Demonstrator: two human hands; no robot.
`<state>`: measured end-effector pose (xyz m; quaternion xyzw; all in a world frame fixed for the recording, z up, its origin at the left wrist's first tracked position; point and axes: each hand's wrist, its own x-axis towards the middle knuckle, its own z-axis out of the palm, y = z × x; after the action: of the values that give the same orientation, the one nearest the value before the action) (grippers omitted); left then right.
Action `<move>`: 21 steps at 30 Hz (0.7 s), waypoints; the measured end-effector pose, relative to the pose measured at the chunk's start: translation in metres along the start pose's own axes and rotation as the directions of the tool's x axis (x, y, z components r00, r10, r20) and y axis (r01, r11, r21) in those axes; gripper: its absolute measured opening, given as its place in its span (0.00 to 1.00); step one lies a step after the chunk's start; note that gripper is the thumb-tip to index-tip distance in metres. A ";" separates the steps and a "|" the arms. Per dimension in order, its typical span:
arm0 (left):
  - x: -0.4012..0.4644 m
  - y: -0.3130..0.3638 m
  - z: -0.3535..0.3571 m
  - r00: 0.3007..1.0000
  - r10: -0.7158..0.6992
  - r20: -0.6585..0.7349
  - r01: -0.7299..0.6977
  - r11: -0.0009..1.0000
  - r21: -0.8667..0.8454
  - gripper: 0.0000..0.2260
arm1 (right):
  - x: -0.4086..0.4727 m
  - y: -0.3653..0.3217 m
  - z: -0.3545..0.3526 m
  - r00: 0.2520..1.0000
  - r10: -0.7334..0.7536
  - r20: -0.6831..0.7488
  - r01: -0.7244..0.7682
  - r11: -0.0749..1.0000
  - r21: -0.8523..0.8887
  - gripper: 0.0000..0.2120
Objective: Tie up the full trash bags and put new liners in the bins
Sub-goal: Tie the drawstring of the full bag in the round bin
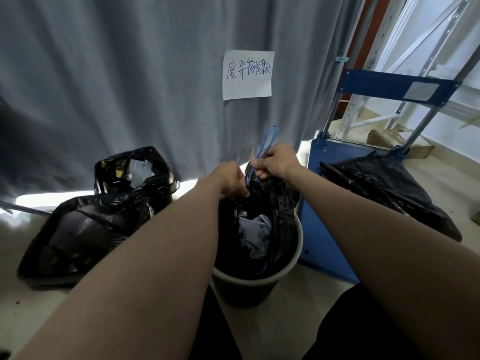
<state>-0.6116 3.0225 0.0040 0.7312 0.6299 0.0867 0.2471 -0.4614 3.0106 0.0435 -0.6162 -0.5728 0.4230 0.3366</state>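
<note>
In the lower middle of the frame we see a round bin (291, 266) lined with a black trash bag (280, 203) that holds crumpled pale paper (255, 229). Both our arms reach to the bag's far rim at the centre of the frame. Our left hand (230, 180) has its fingers curled down around a bunch of the black plastic. Our right hand (276, 161), just beside it, pinches a blue drawstring (266, 141), whose loop stands up above the fingers. At the left of the frame another black bag (85, 227) lies slumped on the floor with an open-topped one (132, 167) behind it. At the right, a third black bag (384, 188) rests on a blue cart (327, 203). A handwritten paper note (248, 75) hangs on the grey curtain (117, 74) above.
</note>
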 end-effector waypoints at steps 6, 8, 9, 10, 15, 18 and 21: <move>0.007 -0.008 0.006 0.997 -0.021 0.072 0.013 0.993 0.120 0.12 | 0.009 0.006 -0.006 0.993 -0.067 -0.096 0.057 0.993 -0.101 0.03; 0.006 -0.011 0.006 0.993 -0.039 0.110 0.024 0.992 0.127 0.12 | 0.010 0.006 -0.007 0.988 -0.094 -0.121 0.080 0.990 -0.114 0.05; 0.007 -0.011 0.005 0.993 -0.039 0.107 0.027 0.993 0.114 0.12 | 0.011 0.005 -0.007 0.986 -0.109 -0.123 0.097 0.991 -0.097 0.06; 0.007 -0.010 0.004 0.995 -0.036 0.089 0.029 0.996 0.081 0.12 | 0.010 0.003 -0.006 0.985 -0.122 -0.119 0.115 0.991 -0.063 0.07; 0.009 0.004 -0.008 0.994 0.010 -0.111 -0.054 0.915 -0.400 0.12 | 0.007 -0.005 -0.002 0.989 -0.133 -0.058 0.139 0.985 0.100 0.07; 0.010 0.015 -0.010 0.982 0.022 -0.185 -0.115 0.854 -0.507 0.10 | 0.005 -0.006 0.001 0.990 -0.139 -0.028 0.142 0.979 0.147 0.09; 0.012 0.018 -0.012 0.974 -0.012 -0.226 -0.099 0.875 -0.473 0.09 | 0.008 -0.004 0.000 0.988 -0.152 -0.026 0.154 0.971 0.184 0.08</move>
<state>-0.5987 3.0356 0.0207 0.6467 0.5952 0.3271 0.3473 -0.4631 3.0191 0.0464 -0.5388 -0.5745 0.4437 0.4276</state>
